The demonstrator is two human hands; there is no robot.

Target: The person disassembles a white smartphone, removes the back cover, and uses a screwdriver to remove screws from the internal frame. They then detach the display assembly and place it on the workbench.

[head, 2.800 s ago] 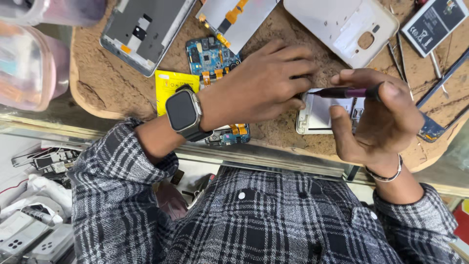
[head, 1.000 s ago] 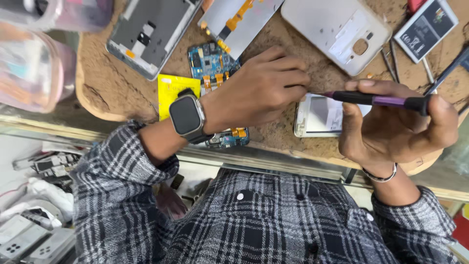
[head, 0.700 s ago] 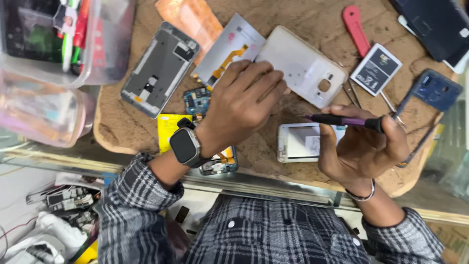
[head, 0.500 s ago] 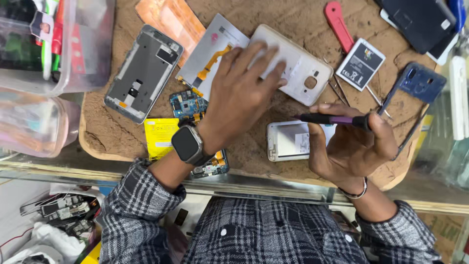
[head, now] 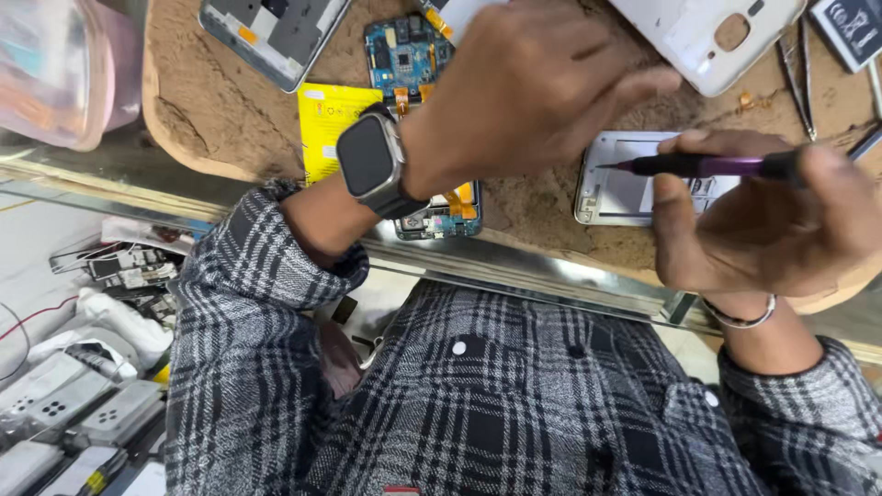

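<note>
My right hand grips a purple and black screwdriver held level, tip pointing left over a small white phone frame on the brown work mat. My left hand, with a smartwatch on its wrist, hovers palm down just left of and above the frame. Its fingers are bunched and reach toward the screwdriver tip. Anything under the palm is hidden.
A blue circuit board, a yellow packet, a grey phone chassis, a white back cover, tweezers and a battery lie on the mat. A clear plastic tub stands left. Phone parts sit below the counter.
The view has dropped closer to the mat. My left hand has drawn back from the white back cover toward the small frame. The screwdriver stays in my right hand.
</note>
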